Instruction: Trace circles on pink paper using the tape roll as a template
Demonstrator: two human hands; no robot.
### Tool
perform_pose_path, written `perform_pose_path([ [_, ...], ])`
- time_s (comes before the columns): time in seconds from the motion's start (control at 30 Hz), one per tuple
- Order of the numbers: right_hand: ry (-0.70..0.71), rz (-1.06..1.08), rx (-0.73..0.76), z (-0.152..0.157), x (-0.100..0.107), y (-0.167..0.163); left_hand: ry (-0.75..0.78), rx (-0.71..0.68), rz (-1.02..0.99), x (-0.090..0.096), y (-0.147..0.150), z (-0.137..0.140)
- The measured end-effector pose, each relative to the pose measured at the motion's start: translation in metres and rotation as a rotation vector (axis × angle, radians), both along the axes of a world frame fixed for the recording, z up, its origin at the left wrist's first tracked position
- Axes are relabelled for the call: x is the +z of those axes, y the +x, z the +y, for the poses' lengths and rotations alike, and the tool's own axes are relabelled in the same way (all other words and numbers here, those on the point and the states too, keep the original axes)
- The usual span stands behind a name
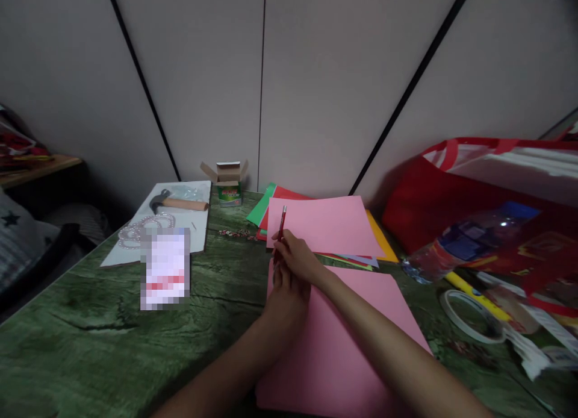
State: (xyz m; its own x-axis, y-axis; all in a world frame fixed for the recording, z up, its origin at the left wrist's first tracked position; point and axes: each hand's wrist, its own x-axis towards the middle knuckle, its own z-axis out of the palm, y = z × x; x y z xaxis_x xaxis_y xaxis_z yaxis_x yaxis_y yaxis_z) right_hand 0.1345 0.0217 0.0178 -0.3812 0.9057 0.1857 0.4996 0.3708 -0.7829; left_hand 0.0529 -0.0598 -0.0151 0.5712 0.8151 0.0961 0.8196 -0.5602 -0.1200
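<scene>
Pink paper [325, 370] nearest the camera, filling lower centre of the frame under the right forearm, with left hand [289, 294] over its upper-left corner, fingers close together, any grip beneath impossible to tell. Just above, right hand [295, 255] with fingers closed round a red pencil [282, 222], tilted slightly, tip hidden. Could skid or crease through light or uneven left-hand pressure, or nudge the loose coloured sheets [325, 225] at centre through a stray push.
</scene>
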Motion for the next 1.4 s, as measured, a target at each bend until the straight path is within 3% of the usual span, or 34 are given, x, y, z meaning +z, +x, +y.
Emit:
perform_pose_path([
  [0.43, -0.007, 0.007, -0.222, 0.013, -0.015, 0.038, 0.023, 0.03, 0.06, 0.005, 0.0, -0.003],
  [0.7, -0.003, 0.031, -0.28, 0.007, -0.004, 0.057, 0.011, 0.024, 0.041, 0.01, 0.001, -0.003],
  [0.9, -0.008, 0.173, -0.072, 0.005, 0.002, 0.025, 0.002, 0.023, 0.032, 0.008, 0.001, -0.003],
  [1.1, 0.001, 0.034, -0.028, -0.002, 0.01, 0.004, -0.005, 0.013, -0.085, 0.002, 0.001, -0.003],
  [1.4, -0.001, -0.203, 0.054, -0.008, 0.024, -0.004, -0.05, 0.031, -0.041, 0.009, 0.002, -0.004],
])
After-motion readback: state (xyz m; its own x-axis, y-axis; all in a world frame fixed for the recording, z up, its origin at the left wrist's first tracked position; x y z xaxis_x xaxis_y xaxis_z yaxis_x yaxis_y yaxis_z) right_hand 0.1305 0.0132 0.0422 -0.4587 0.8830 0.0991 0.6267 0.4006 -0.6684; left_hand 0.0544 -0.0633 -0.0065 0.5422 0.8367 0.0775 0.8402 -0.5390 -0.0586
